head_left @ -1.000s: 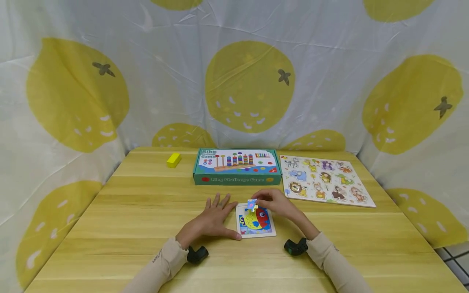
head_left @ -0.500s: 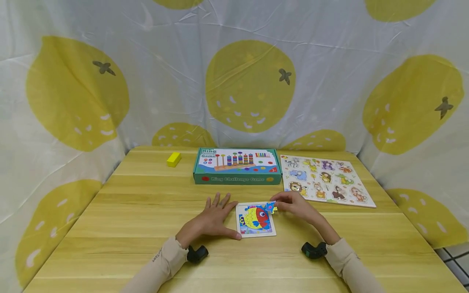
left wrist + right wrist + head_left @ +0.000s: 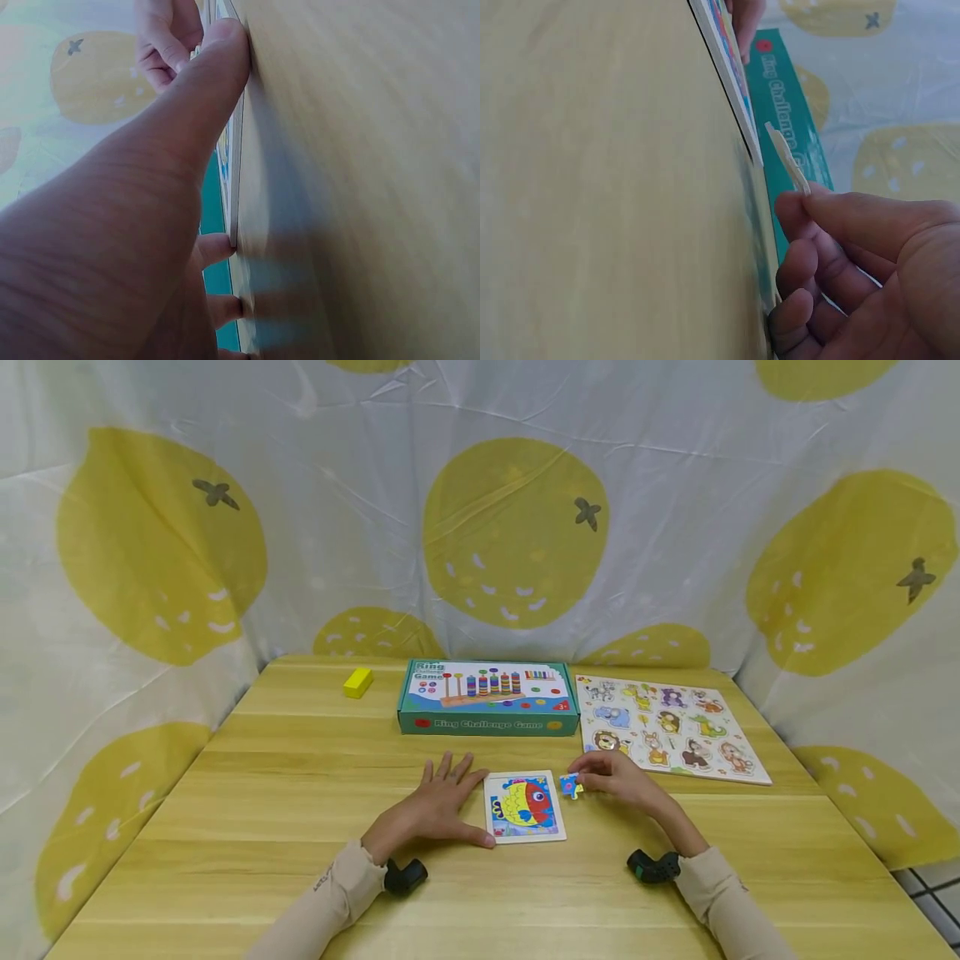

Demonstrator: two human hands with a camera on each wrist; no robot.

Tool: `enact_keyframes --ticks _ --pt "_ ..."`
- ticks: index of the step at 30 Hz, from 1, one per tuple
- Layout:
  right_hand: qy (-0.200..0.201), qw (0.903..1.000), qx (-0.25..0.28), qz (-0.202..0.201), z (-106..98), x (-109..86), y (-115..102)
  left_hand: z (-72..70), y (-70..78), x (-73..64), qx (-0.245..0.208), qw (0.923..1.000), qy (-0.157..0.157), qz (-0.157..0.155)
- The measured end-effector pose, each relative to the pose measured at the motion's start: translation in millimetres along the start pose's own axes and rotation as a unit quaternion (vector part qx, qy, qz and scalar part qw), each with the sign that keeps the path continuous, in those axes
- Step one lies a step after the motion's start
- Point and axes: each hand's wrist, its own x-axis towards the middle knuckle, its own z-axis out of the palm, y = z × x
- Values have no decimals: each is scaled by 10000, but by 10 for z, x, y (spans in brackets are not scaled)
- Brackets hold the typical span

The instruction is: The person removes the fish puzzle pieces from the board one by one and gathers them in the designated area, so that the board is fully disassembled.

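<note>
A square fish puzzle (image 3: 525,807) in a pale wooden frame lies flat on the table; its picture shows a yellow body and a red head. My left hand (image 3: 435,806) rests at the puzzle's left side, fingers spread and thumb at the lower left corner. Just right of the frame, my right hand (image 3: 618,781) pinches a blue and yellow puzzle piece (image 3: 571,786) between thumb and index finger. In the right wrist view this thin piece (image 3: 789,159) is seen edge-on, held above the table and apart from the frame. The other right fingers are curled.
Behind the puzzle stands a green Ring Challenge Game box (image 3: 489,697). An animal puzzle board (image 3: 667,727) lies right of it, close behind my right hand. A yellow block (image 3: 357,682) sits at the back left. A patterned curtain (image 3: 517,527) hangs around the table's back and sides.
My right hand has carried the piece rightward from above the top of the fish puzzle to beside its right edge, turning it on the way. The left hand stays in place.
</note>
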Motion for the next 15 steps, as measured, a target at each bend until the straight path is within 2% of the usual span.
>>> enact_keyframes --ticks 5,15 --pt "6 9999 -137 -10 -36 -30 47 5 -2 8 3 10000 -6 -11" --pt "40 10000 -52 33 -77 -50 83 -8 -3 23 42 10000 24 -31"
